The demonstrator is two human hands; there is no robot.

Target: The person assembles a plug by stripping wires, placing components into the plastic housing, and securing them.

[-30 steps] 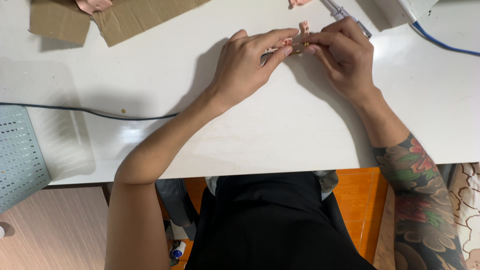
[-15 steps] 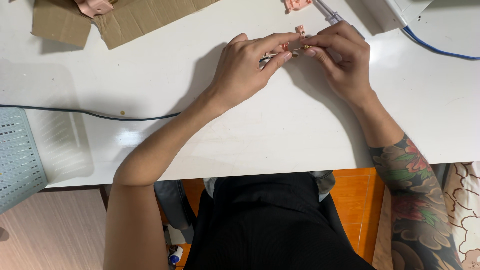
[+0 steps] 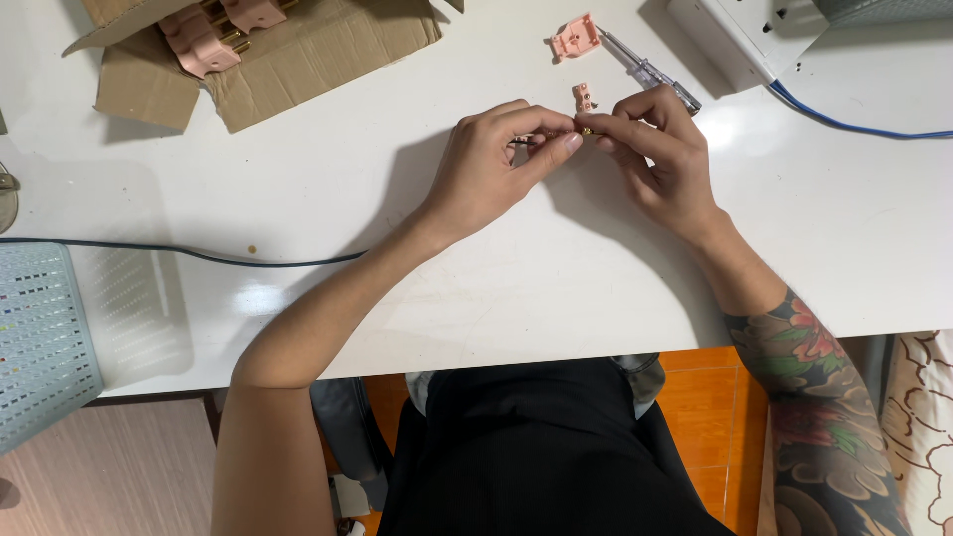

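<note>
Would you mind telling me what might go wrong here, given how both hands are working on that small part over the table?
1. The small part is pinched only between fingertips of the left hand and right hand; it might slip and bounce off the white table.
2. The pink piece lies just behind the fingers and could get knocked.
3. The screwdriver lies close to the right hand and may roll if bumped.

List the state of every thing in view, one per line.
left hand: pinching a small part
right hand: pinching the same part
pink piece: loose on the table
pink cover: lying flat
screwdriver: lying unused
cardboard box: open, pink parts inside
black cable: slack
</note>
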